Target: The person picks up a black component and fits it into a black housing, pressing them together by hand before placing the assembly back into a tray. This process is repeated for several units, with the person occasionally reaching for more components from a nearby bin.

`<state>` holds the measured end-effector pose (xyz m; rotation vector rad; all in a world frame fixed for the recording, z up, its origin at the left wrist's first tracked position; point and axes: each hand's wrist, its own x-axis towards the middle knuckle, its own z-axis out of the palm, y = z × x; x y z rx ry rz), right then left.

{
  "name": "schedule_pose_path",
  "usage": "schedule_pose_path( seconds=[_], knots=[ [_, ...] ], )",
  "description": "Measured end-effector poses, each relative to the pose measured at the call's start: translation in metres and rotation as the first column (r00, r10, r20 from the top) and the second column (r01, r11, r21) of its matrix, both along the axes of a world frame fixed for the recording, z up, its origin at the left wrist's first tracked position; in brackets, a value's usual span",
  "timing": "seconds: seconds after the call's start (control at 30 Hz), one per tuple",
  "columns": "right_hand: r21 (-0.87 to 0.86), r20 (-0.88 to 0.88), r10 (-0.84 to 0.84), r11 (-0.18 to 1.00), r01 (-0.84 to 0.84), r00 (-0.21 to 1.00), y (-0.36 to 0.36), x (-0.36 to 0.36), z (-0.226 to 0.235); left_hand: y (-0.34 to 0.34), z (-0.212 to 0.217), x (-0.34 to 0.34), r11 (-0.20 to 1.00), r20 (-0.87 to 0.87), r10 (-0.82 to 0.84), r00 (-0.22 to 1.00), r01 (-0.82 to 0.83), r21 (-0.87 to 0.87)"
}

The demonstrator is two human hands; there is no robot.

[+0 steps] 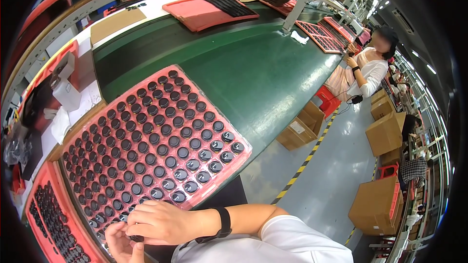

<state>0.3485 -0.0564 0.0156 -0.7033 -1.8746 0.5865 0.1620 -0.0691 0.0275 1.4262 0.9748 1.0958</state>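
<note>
Close to my body, just off the near edge of the large pink tray (225, 117), my two hands meet. My right hand (158, 221), with a black strap round its wrist, has its fingers bent over a small black round part (137, 238). From below and the left, my left hand (118, 241) closes on the same part, its thumb up against it. Rows of similar black round parts (161, 150) fill the tray under a clear plastic insert. Those toward its right corner show a shinier top with a pale mark. My fingers hide much of the held part.
The tray lies on a green conveyor belt (243, 78). Left of it is another pink tray (41, 234) with many small black pieces. A white bottle (66, 93) stands on the side ledge. Farther along are more trays (202, 12) and a seated co-worker (363, 68). Cardboard boxes (375, 204) stand right.
</note>
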Motion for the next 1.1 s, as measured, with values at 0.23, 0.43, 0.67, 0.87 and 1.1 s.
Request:
schedule_pose_path(
  seconds=[0.23, 0.43, 0.67, 0.87, 1.1],
  knots=[
    [0.055, -0.016, -0.026, 0.998, 0.027, 1.0, -0.001, -0.001, -0.002, 0.0, -0.004, -0.005, 0.999, 0.003, 0.024, 1.0, -0.024, -0.028],
    [0.116, -0.008, -0.056, 0.992, 0.057, 0.998, 0.0, -0.002, -0.002, 0.001, -0.007, -0.008, 0.997, 0.112, 0.004, 0.994, 0.005, -0.081],
    [0.109, 0.045, -0.065, 0.992, 0.06, 0.997, -0.003, -0.001, -0.002, -0.001, -0.011, -0.013, 0.996, 0.094, 0.034, 0.995, -0.026, -0.083],
    [-0.007, -0.058, 0.009, 1.0, -0.009, 0.998, -0.003, 0.002, 0.004, -0.002, -0.013, -0.014, 0.997, 0.081, 0.069, 0.994, -0.067, -0.03],
    [-0.061, -0.1, 0.041, 0.997, -0.047, 0.994, -0.002, 0.003, 0.001, -0.002, -0.009, -0.015, 0.996, 0.032, 0.09, 0.995, -0.09, 0.0]
  ],
)
